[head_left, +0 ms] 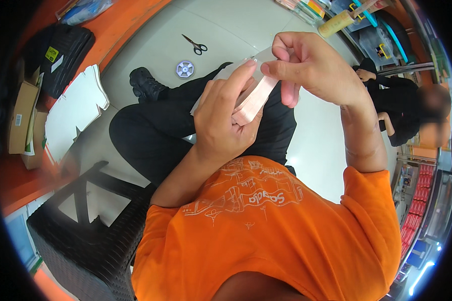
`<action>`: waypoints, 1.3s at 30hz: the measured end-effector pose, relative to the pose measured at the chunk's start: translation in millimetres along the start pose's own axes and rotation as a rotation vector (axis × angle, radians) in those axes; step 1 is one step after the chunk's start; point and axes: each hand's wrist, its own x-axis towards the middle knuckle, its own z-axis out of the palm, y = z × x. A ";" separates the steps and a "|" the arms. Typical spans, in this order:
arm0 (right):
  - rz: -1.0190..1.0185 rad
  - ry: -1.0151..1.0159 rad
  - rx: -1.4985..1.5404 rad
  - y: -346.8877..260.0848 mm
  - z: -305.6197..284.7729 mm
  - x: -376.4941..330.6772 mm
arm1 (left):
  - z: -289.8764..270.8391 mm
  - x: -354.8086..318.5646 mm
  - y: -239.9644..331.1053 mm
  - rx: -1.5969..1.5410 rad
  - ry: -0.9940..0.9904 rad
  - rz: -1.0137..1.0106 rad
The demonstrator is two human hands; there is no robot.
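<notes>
Pale narrow block (257, 102) held in left hand (217, 118), fingers closed round it; right hand (314, 65) placed at its upper end, thumb touching, index curled; whether anything is pinched there cannot be told. Translucent sheet (228, 70) seen just beside left fingers. White lettering and line drawing printed on orange shirt (311, 226), below fingers. Yellow label (51, 54) borne by black case (74, 47), well left of fingers; barcode label (18, 120) on carton (24, 103) beside case. Pale glossy floor (123, 55) tiled; scissors (200, 49) and round purple-grey disc (185, 69) laid beyond left fingers. Person in black (401, 98) seen well right.
</notes>
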 end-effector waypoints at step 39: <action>-0.371 0.125 0.786 84.1 53.4 -17.9 | -12.6 9.5 21.0 0.060 -0.168 -0.289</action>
